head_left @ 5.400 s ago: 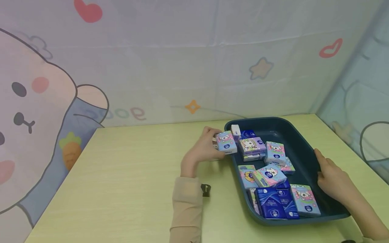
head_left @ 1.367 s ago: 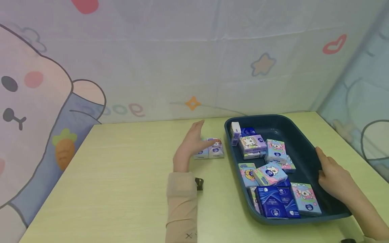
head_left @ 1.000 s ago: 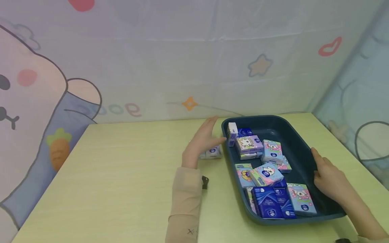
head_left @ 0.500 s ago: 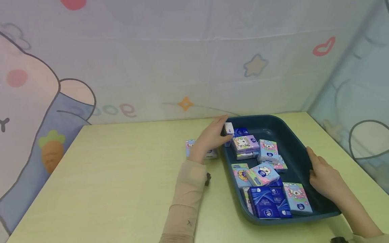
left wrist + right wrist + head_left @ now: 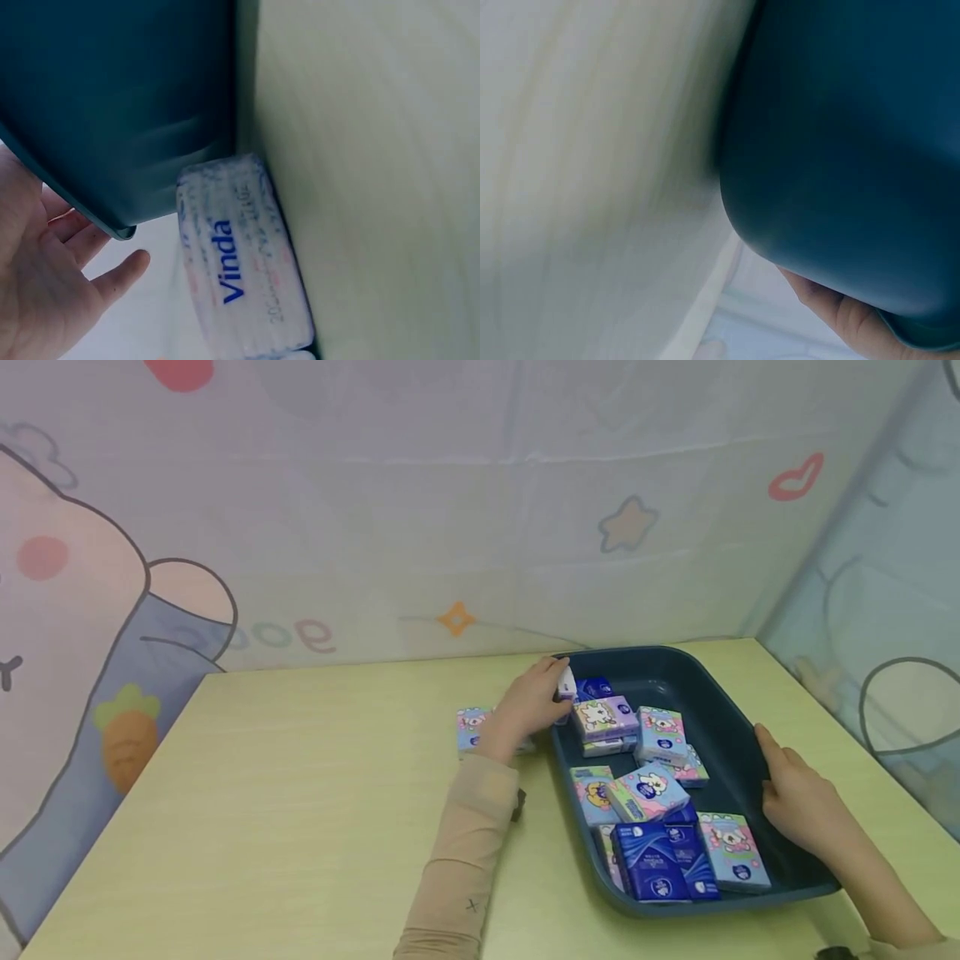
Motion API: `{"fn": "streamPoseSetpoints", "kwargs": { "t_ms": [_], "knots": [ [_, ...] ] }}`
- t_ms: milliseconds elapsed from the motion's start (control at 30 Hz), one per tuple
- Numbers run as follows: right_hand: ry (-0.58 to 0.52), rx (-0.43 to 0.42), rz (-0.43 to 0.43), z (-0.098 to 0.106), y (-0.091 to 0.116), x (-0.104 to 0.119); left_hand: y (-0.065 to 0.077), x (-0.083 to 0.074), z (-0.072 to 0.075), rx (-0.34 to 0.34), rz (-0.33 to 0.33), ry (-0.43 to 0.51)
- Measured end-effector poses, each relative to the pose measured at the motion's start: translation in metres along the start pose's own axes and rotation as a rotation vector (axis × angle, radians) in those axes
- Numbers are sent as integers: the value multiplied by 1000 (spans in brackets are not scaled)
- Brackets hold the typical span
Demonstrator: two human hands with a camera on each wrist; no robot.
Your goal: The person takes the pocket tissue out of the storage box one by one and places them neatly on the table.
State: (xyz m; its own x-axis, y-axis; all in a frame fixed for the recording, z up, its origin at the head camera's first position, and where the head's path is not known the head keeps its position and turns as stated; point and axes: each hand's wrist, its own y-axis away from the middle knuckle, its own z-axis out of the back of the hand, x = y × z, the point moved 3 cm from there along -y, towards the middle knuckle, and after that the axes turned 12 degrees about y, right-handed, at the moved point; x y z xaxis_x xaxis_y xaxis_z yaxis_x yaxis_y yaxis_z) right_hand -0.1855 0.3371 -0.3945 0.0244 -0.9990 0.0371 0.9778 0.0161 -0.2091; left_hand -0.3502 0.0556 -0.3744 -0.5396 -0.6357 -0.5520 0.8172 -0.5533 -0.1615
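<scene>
My left hand [image 5: 527, 703] reaches over the back left part of the dark blue tray [image 5: 726, 710] and pinches a small upright tissue pack [image 5: 567, 685] between fingers and thumb. In the left wrist view those fingers go over the tray's rim [image 5: 71, 199], and the pinched pack is hidden. My right hand [image 5: 801, 797] grips the tray's right side; in the right wrist view its fingers [image 5: 847, 319] show beside the outer wall. Inside the tray lie several tissue packs: a purple one [image 5: 606, 717], light blue ones such as a pack [image 5: 733, 852] near the front, and dark blue ones [image 5: 651, 860].
Tissue packs stand on the table just left of the tray, partly behind my left wrist: a light blue one [image 5: 470, 728] and, in the left wrist view, a Vinda pack [image 5: 244, 262]. A printed cloth [image 5: 375, 527] hangs along the table's back edge.
Earlier, my left hand lifted light packs from the tray and left them on the table. It then moved right, open, to the tray's back left and closed on the upright pack. Right hand stays put.
</scene>
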Motion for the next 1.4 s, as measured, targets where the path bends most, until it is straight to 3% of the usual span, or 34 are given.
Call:
{"fn": "streamPoseSetpoints", "kwargs": {
  "t_ms": [200,700,1100,1400],
  "knots": [
    [0,-2,-3,-1,1,0,1,-3,1,-41,-29,-58],
    [3,0,3,-2,-3,2,5,-7,9,-52,74,-43],
    [13,-6,18,-1,-7,0,16,-3,26,-142,28,155],
    [12,-13,20,-3,-9,-4,22,5,28,-199,84,237]
  ]
}}
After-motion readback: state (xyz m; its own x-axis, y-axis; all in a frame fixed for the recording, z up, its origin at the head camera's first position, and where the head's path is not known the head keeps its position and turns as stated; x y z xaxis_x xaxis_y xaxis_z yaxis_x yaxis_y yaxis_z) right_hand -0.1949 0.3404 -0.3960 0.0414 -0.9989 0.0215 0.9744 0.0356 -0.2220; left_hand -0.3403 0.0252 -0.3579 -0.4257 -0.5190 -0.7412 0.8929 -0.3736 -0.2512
